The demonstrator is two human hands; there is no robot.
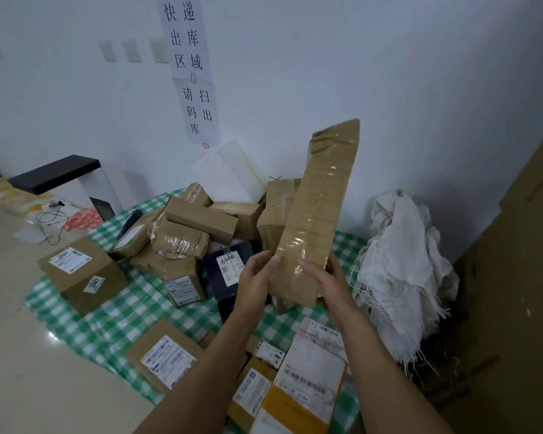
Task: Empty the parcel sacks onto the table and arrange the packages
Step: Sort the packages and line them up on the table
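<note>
White wall with a paper sign (188,57) backs a table under a green checked cloth (123,314). Far left of the long taped parcel (317,214) stands a black-topped stand (55,173). Nearer to the parcel, still on its left, a brown box labelled 2097 (82,274) sits on the cloth. A heap of cardboard packages (201,220) lies just left of and behind the parcel. The parcel is held tilted above the table. The left hand (254,277) presses fairly straight fingers against the parcel's lower left edge. The right hand (323,277) clamps the lower right, thumb across the front and fingers curled behind. Below the parcel, flat labelled packages (308,377) lie on the cloth. Right of the parcel slumps a crumpled white woven sack (402,270).
</note>
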